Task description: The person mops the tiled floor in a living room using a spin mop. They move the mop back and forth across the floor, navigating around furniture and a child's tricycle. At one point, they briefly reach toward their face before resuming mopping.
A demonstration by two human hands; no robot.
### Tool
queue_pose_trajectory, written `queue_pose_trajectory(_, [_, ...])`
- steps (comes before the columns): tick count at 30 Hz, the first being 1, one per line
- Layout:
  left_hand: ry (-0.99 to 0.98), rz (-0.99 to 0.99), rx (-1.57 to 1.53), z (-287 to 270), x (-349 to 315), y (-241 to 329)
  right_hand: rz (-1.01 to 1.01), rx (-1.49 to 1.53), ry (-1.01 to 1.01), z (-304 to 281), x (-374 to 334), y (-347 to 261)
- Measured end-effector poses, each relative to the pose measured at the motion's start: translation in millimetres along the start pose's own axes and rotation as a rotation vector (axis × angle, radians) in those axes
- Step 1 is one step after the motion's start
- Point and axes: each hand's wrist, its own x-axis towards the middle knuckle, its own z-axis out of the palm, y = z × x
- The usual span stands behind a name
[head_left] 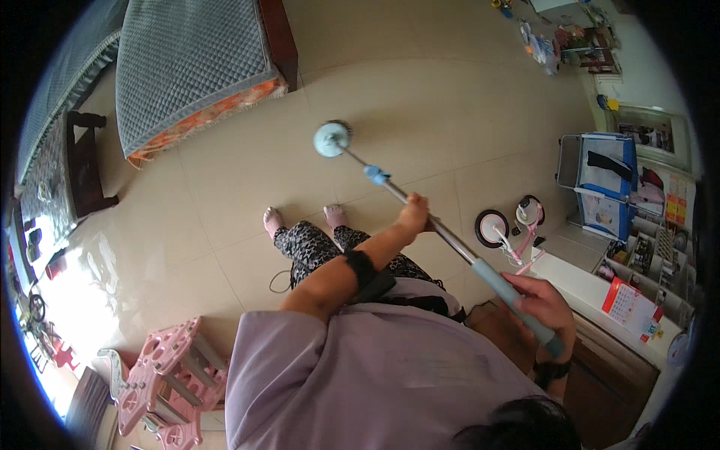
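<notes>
A long-handled mop [457, 244] slants across the view, held in both hands. Its round, light-blue head [328, 140] is on the tiled floor ahead of my feet, with a dark edge showing at its far side. My left hand [413, 214] is closed around the metal pole, just above the blue collar [376, 175]. Farther up, my right hand [546, 301] wraps loosely round the grey-blue grip near its dark end, the fingers partly behind it. Whether bristles or cloth lie under the head is hidden.
A table with a grey quilted cover [195, 67] stands at the far left, with a dark wooden bench [86, 169] beside it. A pink plastic rack [169, 360] is at the near left. To the right are a child's pink-and-white bike [517, 232], a blue-framed folding rack [604, 184] and shelves [660, 262].
</notes>
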Motion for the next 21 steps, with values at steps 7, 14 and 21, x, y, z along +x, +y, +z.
queue_pose_trajectory(7, [0.243,0.413,0.043,-78.5,-167.5,124.5,0.05,0.077,-0.222,100.0,70.4,-109.8])
queue_pose_trajectory(14, [0.382,0.775,-0.085,-259.8,-285.1,212.9,0.082,-0.058,-0.496,277.0,149.0,-221.0])
queue_pose_trajectory(21, [0.749,0.857,-0.387,-446.8,-404.8,273.6,0.066,-0.301,-0.855,459.2,282.0,-256.5])
